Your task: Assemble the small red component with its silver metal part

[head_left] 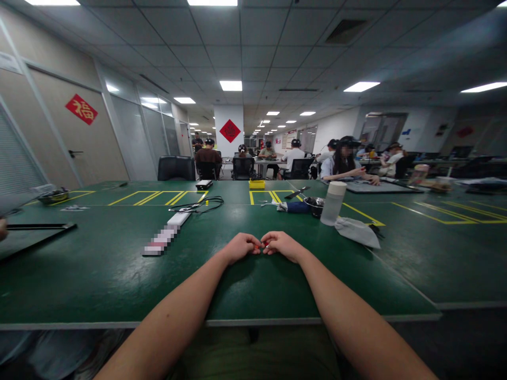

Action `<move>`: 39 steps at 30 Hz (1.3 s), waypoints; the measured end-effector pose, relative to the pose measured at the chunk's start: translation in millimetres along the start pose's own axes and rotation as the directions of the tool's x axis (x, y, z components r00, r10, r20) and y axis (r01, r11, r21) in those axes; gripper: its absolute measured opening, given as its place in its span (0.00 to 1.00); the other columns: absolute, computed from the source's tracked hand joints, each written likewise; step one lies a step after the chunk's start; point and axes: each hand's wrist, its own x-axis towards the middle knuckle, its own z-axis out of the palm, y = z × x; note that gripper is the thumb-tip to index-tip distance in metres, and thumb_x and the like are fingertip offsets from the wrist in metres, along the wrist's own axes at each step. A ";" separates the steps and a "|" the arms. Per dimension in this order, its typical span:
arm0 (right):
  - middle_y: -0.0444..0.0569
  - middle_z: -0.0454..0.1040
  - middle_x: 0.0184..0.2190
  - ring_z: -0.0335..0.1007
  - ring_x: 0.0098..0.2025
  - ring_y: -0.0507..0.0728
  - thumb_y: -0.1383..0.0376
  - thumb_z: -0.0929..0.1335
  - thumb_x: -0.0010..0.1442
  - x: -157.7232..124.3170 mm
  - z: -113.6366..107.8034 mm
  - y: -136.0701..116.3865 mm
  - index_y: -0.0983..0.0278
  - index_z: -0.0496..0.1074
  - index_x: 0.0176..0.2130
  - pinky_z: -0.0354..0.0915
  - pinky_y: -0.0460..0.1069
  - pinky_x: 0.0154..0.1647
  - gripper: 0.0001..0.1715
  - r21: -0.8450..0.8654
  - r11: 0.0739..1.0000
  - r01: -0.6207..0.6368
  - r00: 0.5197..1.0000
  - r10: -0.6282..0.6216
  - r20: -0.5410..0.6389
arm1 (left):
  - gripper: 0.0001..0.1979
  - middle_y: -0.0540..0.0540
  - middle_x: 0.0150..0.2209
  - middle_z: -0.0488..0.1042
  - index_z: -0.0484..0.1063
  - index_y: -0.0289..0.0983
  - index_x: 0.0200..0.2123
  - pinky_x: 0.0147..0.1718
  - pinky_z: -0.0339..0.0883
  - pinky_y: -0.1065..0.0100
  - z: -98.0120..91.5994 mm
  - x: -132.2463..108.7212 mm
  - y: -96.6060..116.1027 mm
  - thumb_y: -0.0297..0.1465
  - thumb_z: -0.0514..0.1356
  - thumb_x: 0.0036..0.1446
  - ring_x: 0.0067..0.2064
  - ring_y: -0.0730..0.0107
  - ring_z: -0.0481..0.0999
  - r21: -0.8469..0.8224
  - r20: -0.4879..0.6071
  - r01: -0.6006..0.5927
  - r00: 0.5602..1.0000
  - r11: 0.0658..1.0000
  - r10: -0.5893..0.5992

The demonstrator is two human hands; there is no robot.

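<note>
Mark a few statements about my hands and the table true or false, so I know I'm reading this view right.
1. The left hand and right hand meet fingertip to fingertip on a small orange piece above the green table. True.
2. A crumpled white cloth lies by the base of the upright frosted bottle. True.
3. The frosted bottle stands left of the hands. False: it stands to their right, farther back.
4. The left hand holds the black cable. False: the cable lies apart, farther back, by the white power strip.
</note>
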 end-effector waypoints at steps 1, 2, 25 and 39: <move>0.49 0.76 0.31 0.76 0.30 0.53 0.77 0.63 0.45 -0.4 0.2 -0.7 0.68 0.71 0.37 0.70 0.45 0.30 0.17 0.000 1.000 0.000 1.000 0.000 0.000 | 0.14 0.47 0.26 0.76 0.76 0.31 0.32 0.30 0.65 0.73 0.0 -0.2 0.0 0.19 0.54 0.43 0.27 0.75 0.73 0.001 0.000 -0.003 1.000 1.000 0.003; 0.49 0.76 0.31 0.76 0.31 0.53 0.77 0.63 0.45 -0.9 0.5 -1.5 0.68 0.71 0.37 0.70 0.45 0.30 0.17 0.000 1.000 -0.002 1.000 0.002 0.001 | 0.14 0.47 0.25 0.76 0.76 0.31 0.32 0.30 0.65 0.73 0.1 -0.3 -0.1 0.19 0.54 0.43 0.27 0.75 0.73 0.000 -0.002 -0.005 1.000 1.000 0.005; 0.49 0.77 0.30 0.75 0.31 0.52 0.77 0.63 0.45 -3.7 1.4 -4.5 0.68 0.71 0.38 0.69 0.44 0.30 0.19 -0.009 1.000 0.003 1.000 -0.003 0.009 | 0.13 0.46 0.26 0.77 0.76 0.31 0.33 0.32 0.66 0.72 0.2 0.5 0.8 0.20 0.54 0.44 0.28 0.74 0.74 -0.011 -0.009 0.024 1.000 1.000 -0.025; 0.45 0.73 0.31 0.74 0.29 0.51 0.74 0.67 0.48 -4.8 -1.7 -1.4 0.66 0.73 0.42 0.70 0.44 0.31 0.20 -0.049 0.996 0.074 0.996 -0.071 0.054 | 0.09 0.46 0.27 0.77 0.74 0.32 0.33 0.33 0.67 0.71 0.4 0.0 1.2 0.24 0.58 0.46 0.29 0.72 0.75 0.029 -0.045 0.019 0.999 0.999 -0.018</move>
